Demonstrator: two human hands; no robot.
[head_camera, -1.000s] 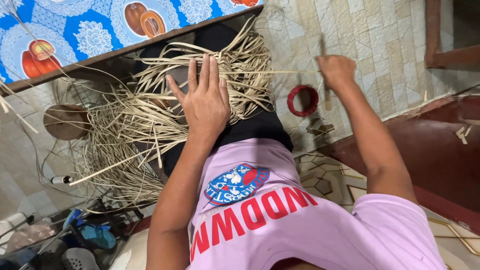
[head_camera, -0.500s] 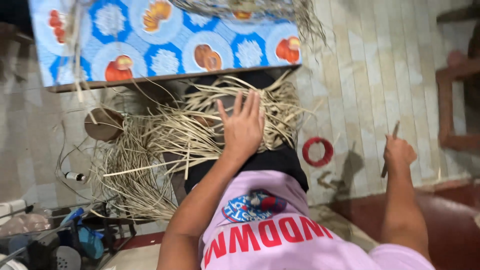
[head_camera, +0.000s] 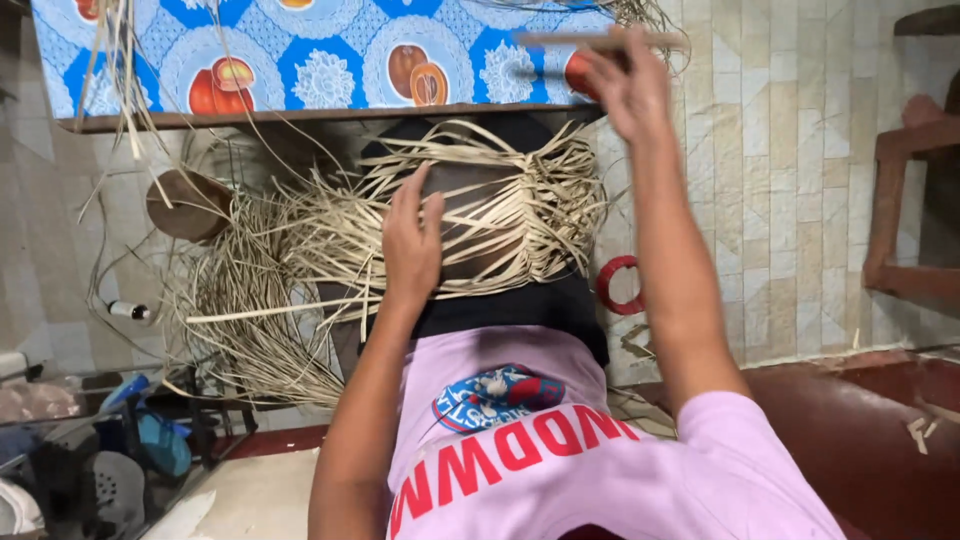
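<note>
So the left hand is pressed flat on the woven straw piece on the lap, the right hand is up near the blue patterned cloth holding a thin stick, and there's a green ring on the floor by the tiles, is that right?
Not quite: the ring on the floor is red, not green, as the head view shows. The rest holds: the left hand presses on the woven straw piece, and the right hand is raised near the blue patterned cloth, holding a thin stick.

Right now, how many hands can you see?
2. The left hand presses flat on the woven straw. The right hand is raised, holding a thin stick. No others show.
</note>
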